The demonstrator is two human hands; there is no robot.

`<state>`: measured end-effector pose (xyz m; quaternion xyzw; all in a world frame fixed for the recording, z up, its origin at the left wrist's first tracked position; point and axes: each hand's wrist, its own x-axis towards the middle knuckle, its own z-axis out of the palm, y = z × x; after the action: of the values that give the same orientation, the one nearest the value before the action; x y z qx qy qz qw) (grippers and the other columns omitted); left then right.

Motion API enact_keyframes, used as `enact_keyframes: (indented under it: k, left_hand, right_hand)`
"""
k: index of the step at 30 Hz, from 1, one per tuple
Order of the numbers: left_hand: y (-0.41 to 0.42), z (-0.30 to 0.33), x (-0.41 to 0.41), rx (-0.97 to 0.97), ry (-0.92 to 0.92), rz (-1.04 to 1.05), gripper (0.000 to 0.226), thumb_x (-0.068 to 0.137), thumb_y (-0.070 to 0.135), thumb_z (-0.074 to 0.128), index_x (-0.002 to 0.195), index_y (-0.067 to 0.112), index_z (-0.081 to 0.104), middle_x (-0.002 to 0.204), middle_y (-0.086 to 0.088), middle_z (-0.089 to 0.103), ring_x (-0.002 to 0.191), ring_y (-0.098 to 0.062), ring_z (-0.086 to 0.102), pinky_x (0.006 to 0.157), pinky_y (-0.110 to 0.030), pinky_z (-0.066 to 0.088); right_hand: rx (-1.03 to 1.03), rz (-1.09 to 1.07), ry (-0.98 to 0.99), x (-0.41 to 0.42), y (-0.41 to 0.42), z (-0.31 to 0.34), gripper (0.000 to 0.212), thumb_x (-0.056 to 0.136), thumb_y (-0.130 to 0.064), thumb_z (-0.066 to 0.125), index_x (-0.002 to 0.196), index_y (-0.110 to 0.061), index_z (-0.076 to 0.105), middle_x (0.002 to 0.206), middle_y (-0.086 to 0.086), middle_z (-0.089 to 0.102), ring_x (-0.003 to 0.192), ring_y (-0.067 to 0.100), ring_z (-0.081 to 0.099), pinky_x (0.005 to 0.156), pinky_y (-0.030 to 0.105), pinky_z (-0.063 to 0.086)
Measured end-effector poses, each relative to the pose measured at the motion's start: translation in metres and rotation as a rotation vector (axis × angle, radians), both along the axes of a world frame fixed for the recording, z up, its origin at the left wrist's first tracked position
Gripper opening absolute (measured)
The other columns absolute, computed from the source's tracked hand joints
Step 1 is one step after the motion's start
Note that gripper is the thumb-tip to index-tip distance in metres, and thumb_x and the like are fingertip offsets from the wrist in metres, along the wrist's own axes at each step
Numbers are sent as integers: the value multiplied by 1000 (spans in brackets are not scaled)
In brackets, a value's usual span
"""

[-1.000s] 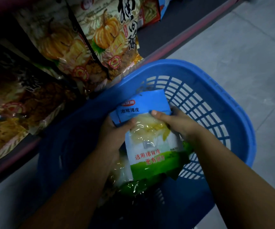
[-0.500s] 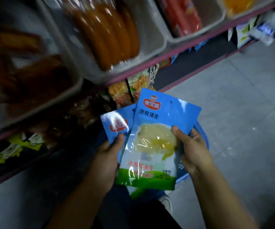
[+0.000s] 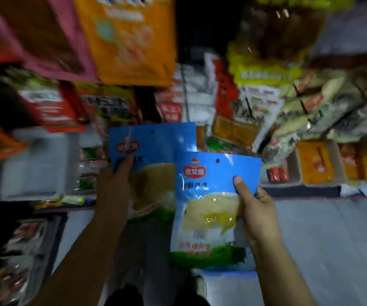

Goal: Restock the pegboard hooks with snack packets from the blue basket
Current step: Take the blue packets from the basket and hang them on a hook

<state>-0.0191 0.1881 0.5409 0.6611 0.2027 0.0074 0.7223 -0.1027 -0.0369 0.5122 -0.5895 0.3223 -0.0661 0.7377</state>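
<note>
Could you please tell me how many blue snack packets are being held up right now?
2: one blue packet gripped by the left hand, one blue packet gripped by the right hand, overlapping the first. More may be hidden behind.

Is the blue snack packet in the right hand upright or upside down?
Upright. The blue snack packet in the right hand has its hang hole and red logo at the top and its green band at the bottom.

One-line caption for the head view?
Left hand and right hand each hold a blue packet before hanging snacks.
</note>
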Motion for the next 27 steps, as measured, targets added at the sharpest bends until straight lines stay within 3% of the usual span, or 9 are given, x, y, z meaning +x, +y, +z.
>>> enact_keyframes:
  k: [2, 5, 8, 10, 12, 14, 22, 25, 27]
  left_hand:
    - [30, 33, 0, 10, -110, 82, 12, 91, 23, 58, 96, 18, 67, 89, 6, 72, 83, -9, 69, 67, -24, 52]
    - [77, 79, 0, 67, -275, 215, 17, 94, 17, 53, 82, 27, 62, 63, 26, 68, 65, 9, 65, 56, -6, 46]
    - [130, 123, 9, 155, -393, 280, 9, 95, 20, 52, 90, 20, 59, 67, 22, 67, 64, 12, 60, 53, -1, 42]
    - [162, 152, 21, 191, -463, 313, 13, 93, 27, 54, 82, 22, 57, 66, 19, 65, 61, 10, 60, 47, 0, 40]
    - [189, 179, 37, 156, -556, 327, 18, 93, 23, 55, 75, 24, 58, 56, 22, 66, 54, 10, 61, 42, -2, 39]
    - [211, 202, 54, 86, -614, 286, 17, 92, 18, 56, 77, 22, 63, 63, 20, 70, 57, 5, 65, 46, -10, 47]
    - [262, 268, 116, -6, -693, 43, 18, 88, 31, 61, 80, 41, 73, 87, 9, 76, 88, -21, 71, 84, -51, 53]
    - [264, 289, 130, -23, -730, -38, 14, 86, 37, 61, 81, 41, 74, 89, 7, 76, 90, -23, 71, 87, -54, 52]
    - [263, 301, 136, -65, -771, -88, 12, 80, 42, 63, 81, 39, 74, 90, 4, 76, 88, -22, 72, 86, -53, 53]
  right_hand:
    - [-44, 99, -96, 26, 23, 42, 32, 66, -48, 72, 89, -26, 76, 91, 2, 77, 84, 21, 72, 78, 41, 55]
    - [-88, 212, -276, 58, 61, 94, 25, 69, -40, 70, 89, -27, 76, 92, 4, 77, 82, 22, 71, 74, 39, 56]
    - [-96, 295, -415, 82, 103, 139, 19, 72, -33, 68, 88, -28, 77, 90, 3, 77, 77, 19, 73, 59, 27, 57]
    - [-132, 318, -489, 94, 131, 167, 19, 70, -32, 68, 87, -29, 77, 87, 3, 77, 74, 19, 74, 57, 27, 57]
    - [-180, 322, -548, 108, 158, 192, 21, 67, -35, 69, 86, -30, 77, 86, 4, 77, 74, 20, 73, 60, 30, 58]
    - [-225, 301, -608, 120, 182, 214, 21, 65, -37, 69, 83, -30, 77, 84, 4, 77, 72, 19, 73, 59, 31, 59]
    - [-329, 93, -753, 168, 261, 273, 3, 74, -25, 74, 72, -26, 77, 75, 7, 76, 66, 20, 70, 61, 36, 55]
    - [-388, 45, -820, 178, 278, 296, 16, 63, -42, 75, 75, -32, 77, 73, 0, 76, 68, 19, 73, 62, 37, 57]
    - [-448, 30, -860, 187, 283, 312, 13, 66, -41, 77, 75, -33, 76, 71, -2, 75, 69, 20, 73, 62, 39, 56]
